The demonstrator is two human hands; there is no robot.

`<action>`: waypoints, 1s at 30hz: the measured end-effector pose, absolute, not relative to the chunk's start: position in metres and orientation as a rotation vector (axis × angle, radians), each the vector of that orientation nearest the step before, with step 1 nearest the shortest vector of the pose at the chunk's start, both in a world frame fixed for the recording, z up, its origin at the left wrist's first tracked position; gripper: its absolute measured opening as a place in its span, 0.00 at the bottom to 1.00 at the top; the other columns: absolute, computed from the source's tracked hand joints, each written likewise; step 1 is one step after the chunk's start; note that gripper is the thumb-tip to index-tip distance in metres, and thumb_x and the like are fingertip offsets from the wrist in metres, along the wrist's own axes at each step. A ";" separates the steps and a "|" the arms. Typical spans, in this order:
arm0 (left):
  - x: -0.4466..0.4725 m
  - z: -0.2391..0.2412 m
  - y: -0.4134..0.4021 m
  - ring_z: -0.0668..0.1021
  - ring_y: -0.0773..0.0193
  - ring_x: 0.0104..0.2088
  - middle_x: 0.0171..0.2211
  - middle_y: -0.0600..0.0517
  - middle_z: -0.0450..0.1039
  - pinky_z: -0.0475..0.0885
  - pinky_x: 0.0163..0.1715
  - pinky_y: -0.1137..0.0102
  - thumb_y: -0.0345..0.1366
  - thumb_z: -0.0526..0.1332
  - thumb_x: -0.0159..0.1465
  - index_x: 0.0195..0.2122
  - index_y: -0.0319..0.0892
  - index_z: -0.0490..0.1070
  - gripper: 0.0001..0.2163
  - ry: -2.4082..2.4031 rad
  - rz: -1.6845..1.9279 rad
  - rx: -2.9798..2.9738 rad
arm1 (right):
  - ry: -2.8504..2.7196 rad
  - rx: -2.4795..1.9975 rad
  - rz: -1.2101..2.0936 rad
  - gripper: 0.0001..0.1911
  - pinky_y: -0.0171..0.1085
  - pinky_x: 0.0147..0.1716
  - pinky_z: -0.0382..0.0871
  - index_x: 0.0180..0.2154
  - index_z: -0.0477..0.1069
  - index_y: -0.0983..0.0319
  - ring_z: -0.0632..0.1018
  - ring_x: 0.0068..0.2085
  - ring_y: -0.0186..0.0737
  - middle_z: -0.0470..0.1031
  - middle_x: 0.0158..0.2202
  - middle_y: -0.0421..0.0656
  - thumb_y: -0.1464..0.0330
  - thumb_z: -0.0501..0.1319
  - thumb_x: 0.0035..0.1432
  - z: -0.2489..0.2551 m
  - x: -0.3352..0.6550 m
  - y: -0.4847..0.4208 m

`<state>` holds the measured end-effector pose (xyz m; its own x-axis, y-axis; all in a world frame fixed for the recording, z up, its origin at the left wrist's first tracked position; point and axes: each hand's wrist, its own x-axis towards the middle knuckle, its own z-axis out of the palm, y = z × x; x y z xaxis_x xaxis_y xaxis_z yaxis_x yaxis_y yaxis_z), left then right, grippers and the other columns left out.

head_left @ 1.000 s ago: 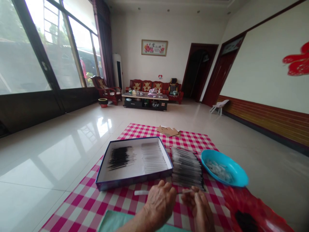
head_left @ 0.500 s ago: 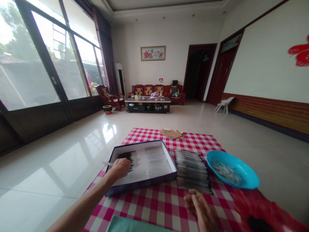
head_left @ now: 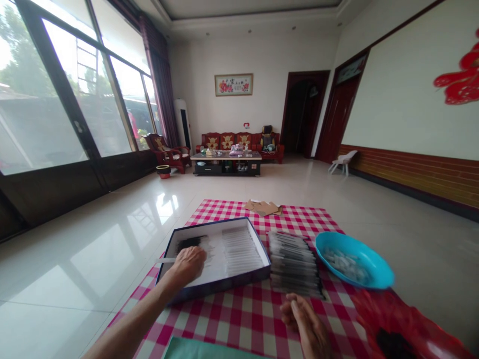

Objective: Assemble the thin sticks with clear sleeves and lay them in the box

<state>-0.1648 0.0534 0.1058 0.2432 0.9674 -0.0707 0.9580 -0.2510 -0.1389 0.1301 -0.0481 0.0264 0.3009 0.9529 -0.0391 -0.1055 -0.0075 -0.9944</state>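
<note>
My left hand (head_left: 190,263) reaches into a shallow blue-walled box (head_left: 223,284) with a white floor, closed on a thin white pen-like stick (head_left: 164,260) that pokes out to the left. Under the hand lie black-tipped sticks (head_left: 191,243) in a row; a second row of pale sticks (head_left: 241,248) fills the box's right half. My right hand (head_left: 309,326) hovers low over the red-and-white checked cloth (head_left: 239,314), fingers loosely curled, nothing visible in it. A stack of clear-wrapped pens (head_left: 294,263) lies just beyond it.
A blue bowl (head_left: 374,279) of small pale caps sits at the right. A red plastic bag (head_left: 404,324) lies near the right corner, a green sheet (head_left: 194,350) at the bottom edge, cardboard scraps (head_left: 262,207) at the cloth's far end. Shiny tiled floor surrounds the cloth.
One second ago both hands held a white stick near my body. The left hand has since carried it into the box's left half; the right hand stayed low, empty.
</note>
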 end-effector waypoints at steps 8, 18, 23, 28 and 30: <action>-0.049 0.119 -0.032 0.73 0.63 0.34 0.32 0.52 0.72 0.67 0.37 0.70 0.30 0.53 0.63 0.39 0.46 0.69 0.07 -0.843 -0.449 -3.032 | -0.942 -1.182 1.012 0.18 0.37 0.26 0.74 0.33 0.75 0.60 0.79 0.29 0.43 0.79 0.29 0.44 0.52 0.63 0.46 0.022 0.127 -0.052; -0.012 0.080 -0.055 0.73 0.68 0.46 0.42 0.52 0.75 0.65 0.51 0.71 0.26 0.50 0.66 0.28 0.43 0.64 0.11 -0.183 -0.858 -3.112 | -0.576 -0.971 1.424 0.19 0.42 0.35 0.75 0.38 0.75 0.58 0.80 0.37 0.48 0.80 0.35 0.45 0.54 0.66 0.46 0.031 0.126 -0.057; -0.029 0.075 -0.051 0.71 0.65 0.50 0.42 0.47 0.74 0.67 0.48 0.70 0.25 0.49 0.66 0.32 0.42 0.62 0.08 -0.141 -1.095 -3.187 | -0.538 -1.003 1.406 0.20 0.31 0.22 0.69 0.42 0.73 0.58 0.76 0.26 0.36 0.76 0.26 0.38 0.61 0.69 0.44 0.021 0.131 -0.052; -0.039 0.065 -0.052 0.74 0.65 0.46 0.42 0.45 0.73 0.70 0.46 0.70 0.25 0.46 0.66 0.37 0.42 0.63 0.09 -0.282 -1.346 -3.155 | -0.581 -0.930 1.413 0.15 0.30 0.22 0.66 0.37 0.73 0.60 0.72 0.23 0.32 0.72 0.23 0.36 0.61 0.67 0.47 0.016 0.136 -0.049; -0.044 0.057 -0.052 0.72 0.63 0.50 0.47 0.43 0.71 0.69 0.49 0.68 0.24 0.46 0.65 0.43 0.41 0.63 0.11 -0.507 -1.337 -3.056 | -0.577 -0.940 1.389 0.14 0.30 0.23 0.67 0.35 0.71 0.60 0.74 0.25 0.32 0.73 0.25 0.36 0.62 0.68 0.47 0.016 0.138 -0.048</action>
<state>-0.0444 -0.0520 0.0566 0.6457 0.3599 0.6735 0.1777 -0.9286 0.3259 0.1382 -0.0478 0.0157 0.1360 0.9743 -0.1799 -0.5597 -0.0743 -0.8254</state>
